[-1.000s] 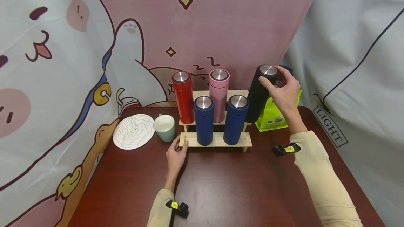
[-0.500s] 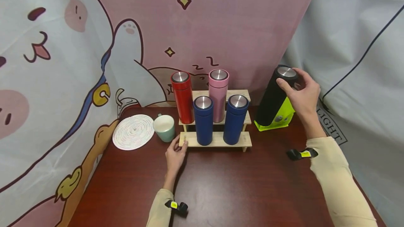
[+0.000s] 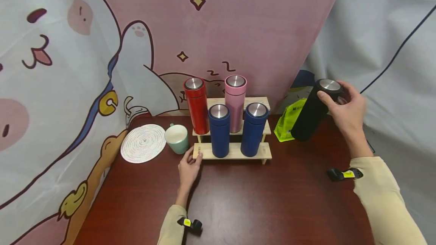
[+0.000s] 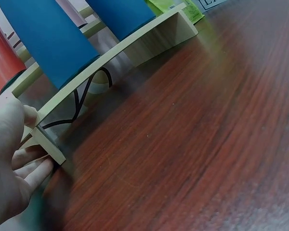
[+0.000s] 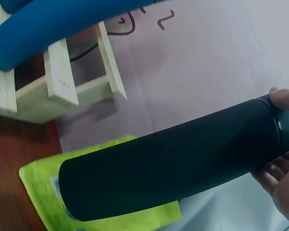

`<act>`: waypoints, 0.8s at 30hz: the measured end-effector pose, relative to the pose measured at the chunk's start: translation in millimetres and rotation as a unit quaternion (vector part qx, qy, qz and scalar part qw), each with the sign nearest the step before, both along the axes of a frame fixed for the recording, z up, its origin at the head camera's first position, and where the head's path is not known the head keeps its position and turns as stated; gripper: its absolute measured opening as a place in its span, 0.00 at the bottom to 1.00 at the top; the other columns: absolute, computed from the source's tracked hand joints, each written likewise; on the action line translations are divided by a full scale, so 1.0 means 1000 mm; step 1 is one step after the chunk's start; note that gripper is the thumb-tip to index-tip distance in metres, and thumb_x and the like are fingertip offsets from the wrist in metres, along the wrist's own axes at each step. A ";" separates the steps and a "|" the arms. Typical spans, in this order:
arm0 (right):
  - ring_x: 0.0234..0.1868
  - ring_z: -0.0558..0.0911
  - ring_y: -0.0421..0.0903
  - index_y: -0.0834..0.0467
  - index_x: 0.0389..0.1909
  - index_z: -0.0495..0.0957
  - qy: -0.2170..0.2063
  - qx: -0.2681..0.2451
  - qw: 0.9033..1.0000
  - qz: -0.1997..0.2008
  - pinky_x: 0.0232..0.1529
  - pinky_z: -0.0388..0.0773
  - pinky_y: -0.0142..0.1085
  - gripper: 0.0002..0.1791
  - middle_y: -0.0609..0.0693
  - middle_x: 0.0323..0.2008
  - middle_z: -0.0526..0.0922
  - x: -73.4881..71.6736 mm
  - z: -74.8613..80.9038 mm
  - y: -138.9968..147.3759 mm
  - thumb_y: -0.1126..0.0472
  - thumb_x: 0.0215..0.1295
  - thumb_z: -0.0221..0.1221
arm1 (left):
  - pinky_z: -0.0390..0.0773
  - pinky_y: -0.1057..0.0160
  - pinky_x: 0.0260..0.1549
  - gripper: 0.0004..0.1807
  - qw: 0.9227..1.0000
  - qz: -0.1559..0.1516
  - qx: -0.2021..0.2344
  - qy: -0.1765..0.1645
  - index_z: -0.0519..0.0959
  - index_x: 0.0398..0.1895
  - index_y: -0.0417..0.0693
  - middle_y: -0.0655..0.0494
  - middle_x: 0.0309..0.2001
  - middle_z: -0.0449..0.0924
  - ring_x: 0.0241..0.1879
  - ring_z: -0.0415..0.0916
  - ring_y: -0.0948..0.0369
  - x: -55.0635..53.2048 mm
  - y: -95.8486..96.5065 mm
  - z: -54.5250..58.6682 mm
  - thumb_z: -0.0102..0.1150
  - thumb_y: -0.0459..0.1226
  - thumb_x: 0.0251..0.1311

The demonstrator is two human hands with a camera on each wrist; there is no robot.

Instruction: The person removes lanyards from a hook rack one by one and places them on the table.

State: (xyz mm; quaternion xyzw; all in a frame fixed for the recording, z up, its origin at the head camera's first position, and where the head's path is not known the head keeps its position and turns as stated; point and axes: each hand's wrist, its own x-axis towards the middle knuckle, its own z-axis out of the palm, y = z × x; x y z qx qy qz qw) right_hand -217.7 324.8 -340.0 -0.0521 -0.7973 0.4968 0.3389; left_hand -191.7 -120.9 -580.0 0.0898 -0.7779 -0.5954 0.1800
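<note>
My right hand (image 3: 351,110) grips a black thermos bottle (image 3: 311,112) near its steel-topped lid, and the bottle leans in front of a lime-green bag (image 3: 288,121). My left hand (image 3: 189,167) pinches the left end of the lowest step of a wooden tiered rack (image 3: 236,151), thumb on top and fingers below. Two blue thermos bottles (image 3: 220,135) stand on that front step. Behind them, one step up, are a red thermos bottle (image 3: 197,109) and a pink thermos bottle (image 3: 235,103). The right wrist view shows the black bottle's bottom overlapping the green bag (image 5: 36,180).
Left of the rack stands a mint-green mug (image 3: 177,141), with a round woven mat (image 3: 143,143) beside it. Dark reddish wood covers the table (image 3: 238,199). A printed pink cloth (image 3: 265,29) hangs behind, with a pale cloth (image 3: 385,48) on the right.
My right hand has carried the black bottle rightward, away from the rack's right side and across the front of the green bag. My left hand has stayed on the rack.
</note>
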 end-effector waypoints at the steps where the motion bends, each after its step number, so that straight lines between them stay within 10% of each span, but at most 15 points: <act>1: 0.43 0.80 0.30 0.54 0.61 0.80 -0.005 -0.002 1.000 -0.005 0.45 0.75 0.15 0.29 0.32 0.42 0.80 0.001 -0.001 0.003 0.58 0.58 0.72 | 0.86 0.51 0.48 0.25 1.000 0.001 -0.002 -0.002 0.82 0.61 0.53 0.44 0.44 0.89 0.46 0.87 0.52 0.000 0.000 0.000 0.72 0.41 0.60; 24: 0.49 0.76 0.29 0.44 0.64 0.78 -0.107 0.008 0.989 -0.098 0.54 0.74 0.19 0.28 0.27 0.46 0.74 0.028 -0.036 0.066 0.50 0.62 0.69 | 0.86 0.50 0.49 0.25 1.000 0.001 -0.006 -0.009 0.81 0.63 0.55 0.44 0.44 0.89 0.46 0.87 0.52 0.000 0.000 -0.003 0.71 0.42 0.61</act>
